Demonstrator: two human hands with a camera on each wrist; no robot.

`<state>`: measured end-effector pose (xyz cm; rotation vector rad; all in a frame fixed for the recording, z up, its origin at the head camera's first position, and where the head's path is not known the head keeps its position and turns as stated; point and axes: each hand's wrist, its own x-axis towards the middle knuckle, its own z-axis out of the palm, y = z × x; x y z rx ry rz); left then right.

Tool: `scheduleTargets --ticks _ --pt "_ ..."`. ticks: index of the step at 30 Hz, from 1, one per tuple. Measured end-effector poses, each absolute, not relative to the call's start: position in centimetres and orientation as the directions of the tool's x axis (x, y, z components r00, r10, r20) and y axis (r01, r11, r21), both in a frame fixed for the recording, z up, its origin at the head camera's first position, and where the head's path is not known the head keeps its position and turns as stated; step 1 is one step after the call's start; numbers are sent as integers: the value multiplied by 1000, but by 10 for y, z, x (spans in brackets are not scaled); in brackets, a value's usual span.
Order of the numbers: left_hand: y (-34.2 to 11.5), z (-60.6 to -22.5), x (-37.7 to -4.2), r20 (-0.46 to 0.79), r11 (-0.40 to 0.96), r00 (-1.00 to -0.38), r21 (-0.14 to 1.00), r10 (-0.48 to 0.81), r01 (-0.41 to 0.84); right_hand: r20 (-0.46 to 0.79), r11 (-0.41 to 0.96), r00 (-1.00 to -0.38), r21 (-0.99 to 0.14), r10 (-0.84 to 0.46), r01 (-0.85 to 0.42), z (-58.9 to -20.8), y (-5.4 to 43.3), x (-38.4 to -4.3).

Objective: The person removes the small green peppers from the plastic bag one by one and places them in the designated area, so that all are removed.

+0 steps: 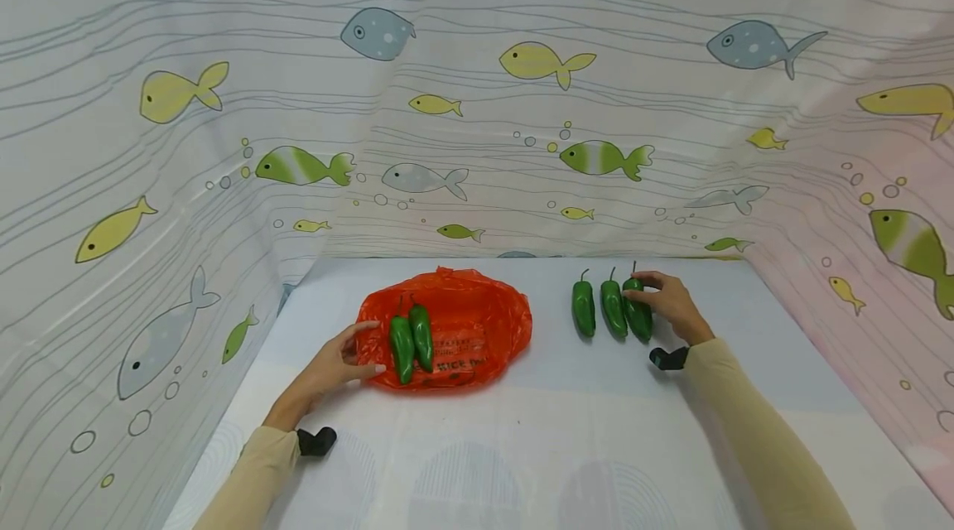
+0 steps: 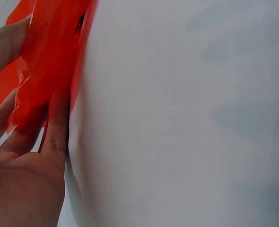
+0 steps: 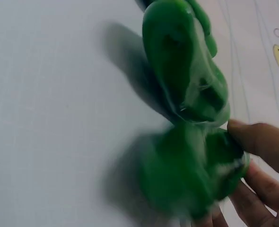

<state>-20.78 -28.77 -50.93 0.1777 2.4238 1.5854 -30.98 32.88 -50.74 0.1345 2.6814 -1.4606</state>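
Currently, right hand (image 1: 666, 304) pinches rightmost green pepper (image 1: 637, 315) between thumb and fingers, right of red bag (image 1: 510, 331). Left hand (image 1: 331, 364) touches left side of red bag, thumb and fingers widely spread. Two peppers (image 1: 402, 349) lie in bag; two loose peppers (image 1: 584, 310) lie between bag and held one. Risk, I judge: smooth pepper slips if pinch is loose; thin bag side folds inward if left touch weakens.
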Motion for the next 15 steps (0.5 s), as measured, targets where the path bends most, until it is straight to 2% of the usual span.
scheduleTargets --ticks 7,15 --pt "-289 -512 -210 -141 401 -964 915 227 -40 -153 537 -985 -826 82 173 -509 326 -308" --pt "-288 -511 -210 -133 411 -962 911 238 -24 -152 533 -986 -830 71 167 -509 326 -308"
